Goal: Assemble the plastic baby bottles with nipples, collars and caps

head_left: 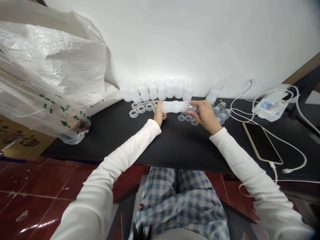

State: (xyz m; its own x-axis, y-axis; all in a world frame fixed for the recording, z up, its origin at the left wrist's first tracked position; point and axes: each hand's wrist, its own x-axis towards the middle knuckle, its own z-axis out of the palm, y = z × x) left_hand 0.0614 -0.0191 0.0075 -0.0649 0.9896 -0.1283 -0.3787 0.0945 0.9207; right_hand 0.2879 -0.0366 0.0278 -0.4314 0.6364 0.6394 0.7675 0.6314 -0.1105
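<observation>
I hold a white plastic bottle (pixel 173 106) sideways above the black table (pixel 175 143). My left hand (pixel 159 114) grips its base end. My right hand (pixel 205 115) is closed around the clear cap (pixel 190 106) at its neck end. A row of several white bottles (pixel 157 90) stands along the wall behind. Several clear rings (pixel 140 108) lie left of the hands, a few more rings (pixel 188 118) lie under the bottle, and clear caps (pixel 222 111) lie to the right.
A large crumpled plastic bag (pixel 47 76) fills the left end of the table. A phone (pixel 262 142) lies face up at the right, with white cables (pixel 287 146) and a white charger box (pixel 271 105). One bottle (pixel 215 91) leans against the wall.
</observation>
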